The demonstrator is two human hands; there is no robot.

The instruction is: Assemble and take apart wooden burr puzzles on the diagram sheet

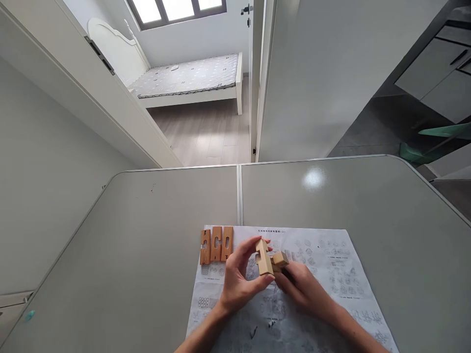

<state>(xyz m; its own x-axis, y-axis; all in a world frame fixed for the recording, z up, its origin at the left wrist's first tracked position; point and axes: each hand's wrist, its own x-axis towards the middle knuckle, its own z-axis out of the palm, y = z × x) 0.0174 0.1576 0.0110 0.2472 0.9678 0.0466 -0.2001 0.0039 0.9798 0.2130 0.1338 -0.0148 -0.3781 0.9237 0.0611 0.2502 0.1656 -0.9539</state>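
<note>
Though cut off at its near edge, made out a printed sheet beneath the hands. Saw the left hand clamped on a notched block, the right hand on a second block, their join hidden. Farther along the bench, spotted three wooden pieces; beyond, a bed, partly hidden.

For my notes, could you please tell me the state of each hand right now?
Left hand: closed, holding the notched block between thumb and fingers.
Right hand: closed on the other block.
</note>
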